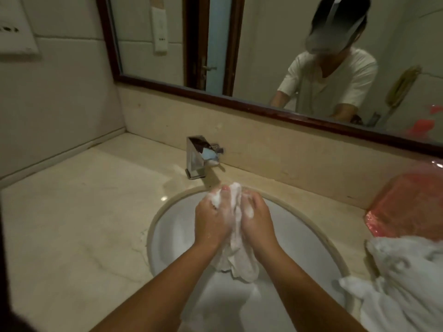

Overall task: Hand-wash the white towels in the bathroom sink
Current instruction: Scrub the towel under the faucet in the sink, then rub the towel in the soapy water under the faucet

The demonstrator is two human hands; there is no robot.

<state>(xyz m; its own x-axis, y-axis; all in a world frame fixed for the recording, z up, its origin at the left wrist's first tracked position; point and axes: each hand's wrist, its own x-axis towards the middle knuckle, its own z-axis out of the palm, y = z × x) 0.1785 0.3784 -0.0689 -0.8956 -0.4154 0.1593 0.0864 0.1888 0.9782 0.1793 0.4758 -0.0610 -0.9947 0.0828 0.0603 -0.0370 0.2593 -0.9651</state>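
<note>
Right now, clamped between both hands: white towel [238,262], bunched into a wet rope and held above the bowl of the sink [167,238], lower end drooping toward the basin. Left hand [209,221] curled round the cloth from one side, right hand [257,221] curled round it from the other, knuckles close together, thick white suds [217,199] over the fingers. Just behind, chrome faucet [197,158] standing on the marble desk [72,224]. Off to the right, heap of more white towels [405,286] lying on the desk beside the sink; behind that heap, pink plastic container [405,204]. Farther back, dark-framed mirror [263,56] on the wall, reflecting a person in a white shirt bent forward.
</note>
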